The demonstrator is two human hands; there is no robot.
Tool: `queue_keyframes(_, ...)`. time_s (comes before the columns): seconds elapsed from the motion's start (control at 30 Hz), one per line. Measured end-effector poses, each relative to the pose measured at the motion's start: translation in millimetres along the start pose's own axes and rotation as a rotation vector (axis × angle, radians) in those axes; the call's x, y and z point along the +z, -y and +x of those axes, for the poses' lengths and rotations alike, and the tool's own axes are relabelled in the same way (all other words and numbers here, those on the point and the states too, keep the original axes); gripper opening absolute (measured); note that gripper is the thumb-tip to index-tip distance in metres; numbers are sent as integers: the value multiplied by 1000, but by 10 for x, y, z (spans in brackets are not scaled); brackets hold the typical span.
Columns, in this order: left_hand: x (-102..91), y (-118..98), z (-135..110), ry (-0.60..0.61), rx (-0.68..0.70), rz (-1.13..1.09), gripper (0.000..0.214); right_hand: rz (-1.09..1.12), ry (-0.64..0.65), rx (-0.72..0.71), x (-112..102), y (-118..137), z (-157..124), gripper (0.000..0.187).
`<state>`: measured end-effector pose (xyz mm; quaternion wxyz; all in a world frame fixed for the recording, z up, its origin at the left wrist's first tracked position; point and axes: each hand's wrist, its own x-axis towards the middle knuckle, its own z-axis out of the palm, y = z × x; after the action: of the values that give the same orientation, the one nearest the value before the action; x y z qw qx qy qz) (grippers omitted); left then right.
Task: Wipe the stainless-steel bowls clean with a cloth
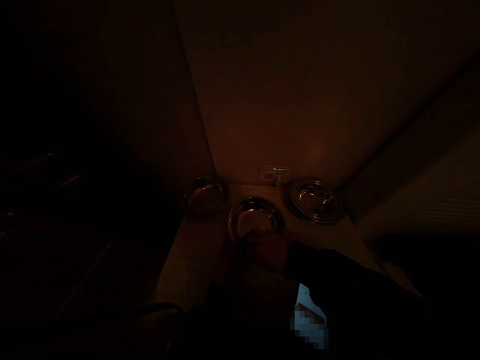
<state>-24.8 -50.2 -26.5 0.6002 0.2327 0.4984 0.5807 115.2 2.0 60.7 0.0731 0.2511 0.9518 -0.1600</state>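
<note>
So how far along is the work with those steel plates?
Two steel plates lie set out on the counter, the left plate and the right plate. The right hand is at the near rim of the middle plate. Too dark to tell if it grips it, or what remains.

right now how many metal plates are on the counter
3. The left plate sits farthest left, the middle plate has the right hand at its near rim, and the right plate sits farthest right. It is very dark, so others may be hidden.
</note>
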Motion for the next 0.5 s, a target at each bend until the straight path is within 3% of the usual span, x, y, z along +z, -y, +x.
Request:
queue_keyframes(0.17, 51, 45, -66, -19, -85, -21, 56, -83, -62, 51, 74, 26, -162, 22)
queue_keyframes(0.3, 67, 16, -109, -25, -104, -24, 43, -80, -74, 84, 136, -5, -269, 22)
queue_keyframes(0.5, 41, -5, -129, -6, -112, -22, 41, -137, -157, 200, 188, -449, -579, 27)
